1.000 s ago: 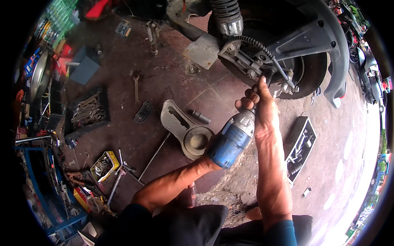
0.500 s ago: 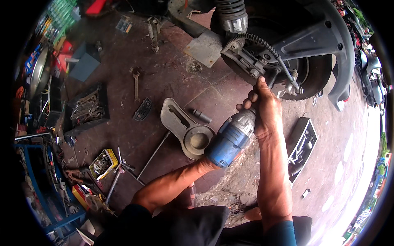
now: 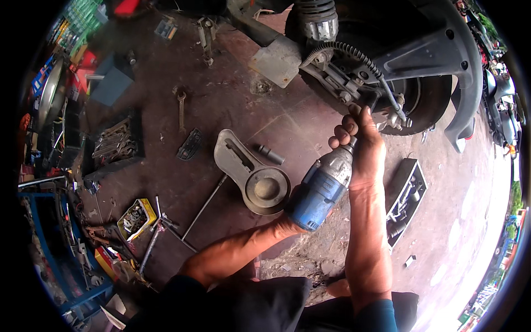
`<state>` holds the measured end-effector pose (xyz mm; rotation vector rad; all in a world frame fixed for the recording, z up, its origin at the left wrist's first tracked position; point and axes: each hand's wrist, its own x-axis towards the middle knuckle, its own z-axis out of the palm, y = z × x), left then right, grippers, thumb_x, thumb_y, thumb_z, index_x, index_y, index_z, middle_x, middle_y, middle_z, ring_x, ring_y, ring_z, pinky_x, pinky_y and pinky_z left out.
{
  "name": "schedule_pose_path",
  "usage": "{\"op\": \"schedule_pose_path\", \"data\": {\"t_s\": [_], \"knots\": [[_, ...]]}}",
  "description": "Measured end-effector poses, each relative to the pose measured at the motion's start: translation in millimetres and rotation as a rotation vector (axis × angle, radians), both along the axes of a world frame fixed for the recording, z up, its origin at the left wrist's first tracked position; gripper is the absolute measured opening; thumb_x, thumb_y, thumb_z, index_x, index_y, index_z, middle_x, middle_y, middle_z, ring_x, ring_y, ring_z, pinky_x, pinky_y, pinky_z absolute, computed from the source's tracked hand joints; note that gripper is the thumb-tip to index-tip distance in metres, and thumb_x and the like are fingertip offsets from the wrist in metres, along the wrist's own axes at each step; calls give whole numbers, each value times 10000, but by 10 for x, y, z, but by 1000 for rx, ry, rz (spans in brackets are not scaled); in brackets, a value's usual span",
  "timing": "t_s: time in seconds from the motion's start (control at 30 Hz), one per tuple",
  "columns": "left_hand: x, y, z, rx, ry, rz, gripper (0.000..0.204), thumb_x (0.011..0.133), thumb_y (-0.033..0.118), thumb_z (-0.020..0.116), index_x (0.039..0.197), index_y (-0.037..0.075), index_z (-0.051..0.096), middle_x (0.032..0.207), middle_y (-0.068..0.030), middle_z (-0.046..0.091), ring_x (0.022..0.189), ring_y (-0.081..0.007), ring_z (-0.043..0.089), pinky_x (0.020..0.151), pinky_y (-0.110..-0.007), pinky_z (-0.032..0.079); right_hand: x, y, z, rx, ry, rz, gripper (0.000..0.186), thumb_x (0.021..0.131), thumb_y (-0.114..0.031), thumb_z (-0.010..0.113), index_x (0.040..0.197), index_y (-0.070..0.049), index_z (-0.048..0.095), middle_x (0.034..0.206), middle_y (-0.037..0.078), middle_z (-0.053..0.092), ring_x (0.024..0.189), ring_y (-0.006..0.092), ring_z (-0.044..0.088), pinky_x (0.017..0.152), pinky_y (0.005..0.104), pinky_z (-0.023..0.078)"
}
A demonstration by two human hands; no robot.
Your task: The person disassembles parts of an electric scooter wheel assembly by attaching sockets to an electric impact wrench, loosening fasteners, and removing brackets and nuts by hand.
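Note:
My left hand (image 3: 296, 220) is wrapped round a blue and silver impact wrench (image 3: 321, 193), most of its fingers hidden beneath the tool's body. The nose of the wrench points up and right, toward a wheel hub and axle (image 3: 345, 88). At that nose, my right hand (image 3: 365, 144) has its fingers curled in and its thumb stretched toward the axle. Whatever lies inside those fingers is hidden. Left of the wrench, a grey metal cover (image 3: 235, 157) with a round cup lies on the floor, and a loose socket (image 3: 271, 155) rests beside it.
A ribbed shock absorber (image 3: 321, 19) and grey swingarm (image 3: 420, 61) hang over the black tyre (image 3: 437, 105). A socket tray (image 3: 409, 199) is on the right. Leftward are a spanner (image 3: 181, 110), a spanner box (image 3: 119, 141), a small-parts tin (image 3: 138, 218) and a T-handle wrench (image 3: 204, 207).
The impact wrench has shifted slightly right, and more of its nose shows beside my right hand. My right fingers sit a little farther right, still curled. The view has shifted slightly.

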<state>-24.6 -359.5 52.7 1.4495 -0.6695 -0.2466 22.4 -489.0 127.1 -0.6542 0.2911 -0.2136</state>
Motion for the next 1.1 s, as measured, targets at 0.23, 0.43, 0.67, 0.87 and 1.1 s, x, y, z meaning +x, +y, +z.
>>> {"op": "schedule_pose_path", "data": {"t_s": [0.23, 0.43, 0.67, 0.87, 1.1], "knots": [[20, 11, -172, -240, 543, -216, 313, 849, 122, 591, 1139, 22, 529, 1008, -69, 599, 909, -146, 565, 814, -301, 476, -17, -92, -70, -19, -14, -25, 303, 982, -329, 420, 1063, -47, 496, 706, 6, 426, 600, 132, 446, 579, 295, 440], [54, -12, -372, -1363, 2072, -788, 308, 916, 188, 531, 1178, 27, 509, 1039, -78, 576, 915, -139, 545, 816, -294, 474, 50, -92, -96, 30, -56, -28, 296, 983, -324, 414, 1061, -53, 505, 712, 1, 432, 612, 118, 442, 586, 291, 435], [78, -28, -236, -1654, 2338, -971, 441, 939, 249, 497, 1297, 1, 424, 1191, -148, 549, 1075, -213, 538, 929, -350, 450, 6, -79, -134, 60, -93, -46, 361, 991, -302, 405, 1147, 10, 499, 768, 28, 478, 629, 127, 486, 601, 300, 502], [39, 225, -56, -502, 1033, -369, 443, 797, 38, 643, 1215, 25, 494, 1084, -88, 580, 1011, -197, 563, 872, -331, 461, 68, -125, -180, 172, -176, -111, 366, 899, -291, 556, 1154, -31, 518, 992, 75, 591, 868, 211, 586, 767, 355, 501], [58, 400, -86, -27, 337, -95, 218, 762, 19, 639, 963, 38, 558, 800, -26, 586, 765, -114, 550, 689, -265, 438, 286, -146, -249, 644, -199, -204, 258, 929, -202, 522, 1071, 9, 564, 996, 140, 639, 915, 279, 630, 791, 402, 548]]}}
